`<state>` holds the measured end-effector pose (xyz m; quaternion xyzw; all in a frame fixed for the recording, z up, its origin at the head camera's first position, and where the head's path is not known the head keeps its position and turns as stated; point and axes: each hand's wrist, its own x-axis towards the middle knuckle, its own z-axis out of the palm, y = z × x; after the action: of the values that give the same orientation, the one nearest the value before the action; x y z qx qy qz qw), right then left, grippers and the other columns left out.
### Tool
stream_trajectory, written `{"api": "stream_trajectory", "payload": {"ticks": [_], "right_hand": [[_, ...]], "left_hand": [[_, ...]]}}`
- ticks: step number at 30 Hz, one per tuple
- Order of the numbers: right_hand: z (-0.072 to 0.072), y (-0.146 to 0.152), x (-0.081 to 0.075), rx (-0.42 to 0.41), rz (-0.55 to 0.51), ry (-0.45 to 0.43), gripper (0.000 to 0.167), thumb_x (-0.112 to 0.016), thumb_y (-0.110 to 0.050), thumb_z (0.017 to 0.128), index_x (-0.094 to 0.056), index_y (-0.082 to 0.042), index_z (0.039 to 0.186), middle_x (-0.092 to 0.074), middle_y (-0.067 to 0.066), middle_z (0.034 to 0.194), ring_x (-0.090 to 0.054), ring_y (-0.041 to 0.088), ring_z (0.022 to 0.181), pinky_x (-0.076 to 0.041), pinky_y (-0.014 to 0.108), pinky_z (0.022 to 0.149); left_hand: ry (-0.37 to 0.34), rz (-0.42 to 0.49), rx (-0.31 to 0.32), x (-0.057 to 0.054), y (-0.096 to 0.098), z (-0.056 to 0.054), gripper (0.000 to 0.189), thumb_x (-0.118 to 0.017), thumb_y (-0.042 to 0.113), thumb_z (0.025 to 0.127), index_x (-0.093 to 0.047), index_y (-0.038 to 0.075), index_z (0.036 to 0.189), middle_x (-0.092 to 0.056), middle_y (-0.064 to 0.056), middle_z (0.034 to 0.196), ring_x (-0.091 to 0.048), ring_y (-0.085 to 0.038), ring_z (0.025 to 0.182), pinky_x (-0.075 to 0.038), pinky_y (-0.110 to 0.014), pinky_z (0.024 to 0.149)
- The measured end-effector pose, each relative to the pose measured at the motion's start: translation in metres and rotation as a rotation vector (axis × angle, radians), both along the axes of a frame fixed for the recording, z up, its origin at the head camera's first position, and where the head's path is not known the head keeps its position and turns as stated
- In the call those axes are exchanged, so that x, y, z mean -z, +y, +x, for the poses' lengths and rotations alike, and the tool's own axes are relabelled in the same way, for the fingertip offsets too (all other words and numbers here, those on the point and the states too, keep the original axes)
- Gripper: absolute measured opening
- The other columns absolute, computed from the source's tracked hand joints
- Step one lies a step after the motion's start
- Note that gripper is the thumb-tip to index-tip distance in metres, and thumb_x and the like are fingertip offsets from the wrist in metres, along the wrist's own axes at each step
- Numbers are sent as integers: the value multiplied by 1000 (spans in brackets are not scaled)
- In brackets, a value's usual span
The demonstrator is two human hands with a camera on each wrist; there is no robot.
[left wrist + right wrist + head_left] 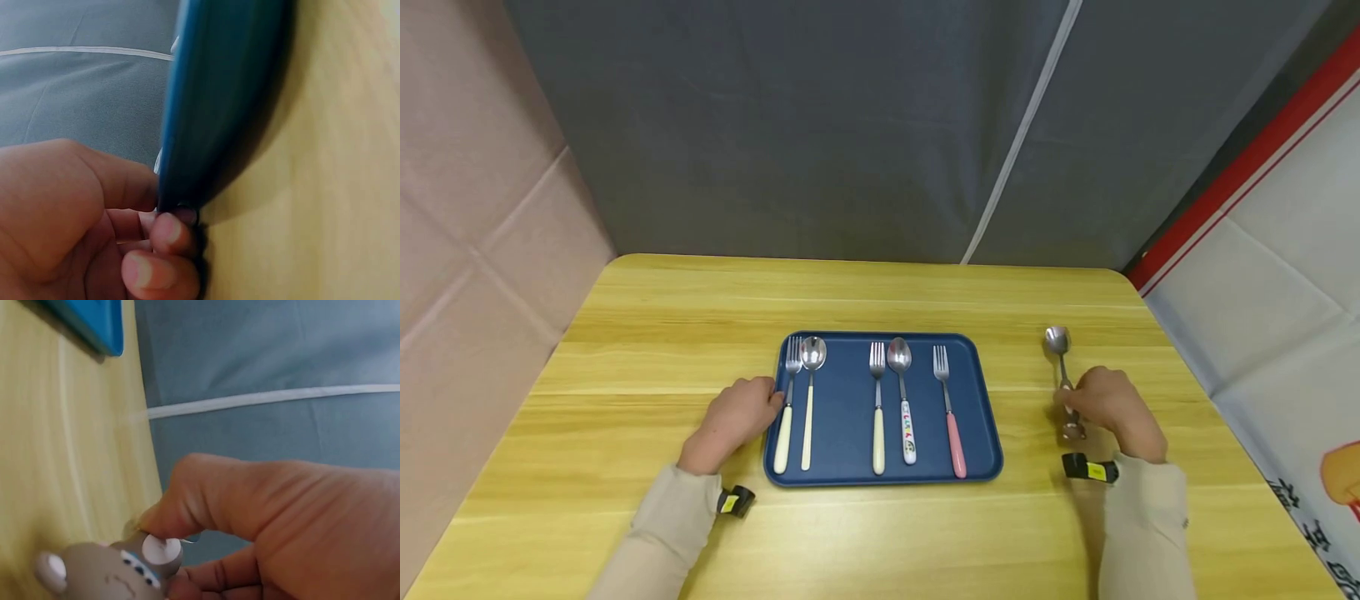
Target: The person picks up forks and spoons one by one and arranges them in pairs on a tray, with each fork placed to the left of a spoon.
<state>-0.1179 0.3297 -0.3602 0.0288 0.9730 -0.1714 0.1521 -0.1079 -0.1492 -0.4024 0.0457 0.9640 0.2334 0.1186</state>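
Observation:
My left hand (730, 425) grips the left rim of a dark blue tray (846, 417), thumb above and curled fingers below in the left wrist view. On the tray lie a cream-handled fork (783, 437) and spoon (808, 421), a second cream-handled fork (878, 433), a spoon with a patterned white handle (907, 429), and a pink-handled fork (954, 442). Right of the tray, my right hand (1112, 407) pinches a metal spoon (1057, 340) by its handle, bowl pointing away. A grey-brown animal figure (94, 575) forms the handle's end.
The tray stands on a wood-grain table (685, 308). A grey curtain (812, 150) with a pale stripe hangs behind the far edge. Pale panels flank both sides, the right one (1285, 292) with a red border. Each wrist carries a small black camera (736, 502).

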Motion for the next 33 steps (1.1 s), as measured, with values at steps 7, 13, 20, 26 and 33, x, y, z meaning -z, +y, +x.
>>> {"api": "stream_trajectory", "payload": {"ticks": [7, 13, 20, 26, 33], "right_hand": [[2, -16, -9, -37, -17, 49, 33, -61, -29, 86, -58, -7, 62, -49, -1, 54, -43, 16, 52, -33, 30, 50], [3, -35, -16, -88, -27, 121, 35, -64, -27, 85, -51, -9, 57, -43, -2, 51, -40, 15, 49, -32, 30, 49], [7, -49, -22, -107, -27, 148, 31, -63, -26, 83, -54, -9, 60, -49, 0, 53, -44, 17, 50, -34, 30, 50], [8, -58, -21, -111, -28, 159, 29, -65, -27, 82, -56, -9, 61, -50, -1, 54, -46, 17, 51, -36, 30, 50], [9, -70, -19, -148, -34, 158, 29, -62, -22, 79, -47, -11, 56, -39, -3, 49, -39, 14, 47, -31, 28, 48]], "left_hand": [[0, -1, -3, 1, -1, 0, 24, -48, 21, 97, -58, 7, 81, -49, -6, 62, -48, -21, 55, -37, -34, 48], [-4, -4, -7, 1, -1, -2, 24, -48, 21, 98, -57, 7, 81, -49, -6, 62, -49, -22, 55, -38, -34, 49], [-2, 3, -6, 1, -1, -1, 24, -48, 21, 97, -57, 7, 80, -49, -6, 62, -49, -22, 55, -38, -34, 48], [-6, 2, -6, 1, -1, -1, 24, -48, 21, 97, -57, 7, 80, -49, -6, 62, -49, -22, 56, -38, -34, 49], [-9, -1, -11, 0, 0, -2, 24, -48, 21, 98, -58, 7, 81, -49, -6, 63, -49, -22, 55, -38, -34, 49]]}}
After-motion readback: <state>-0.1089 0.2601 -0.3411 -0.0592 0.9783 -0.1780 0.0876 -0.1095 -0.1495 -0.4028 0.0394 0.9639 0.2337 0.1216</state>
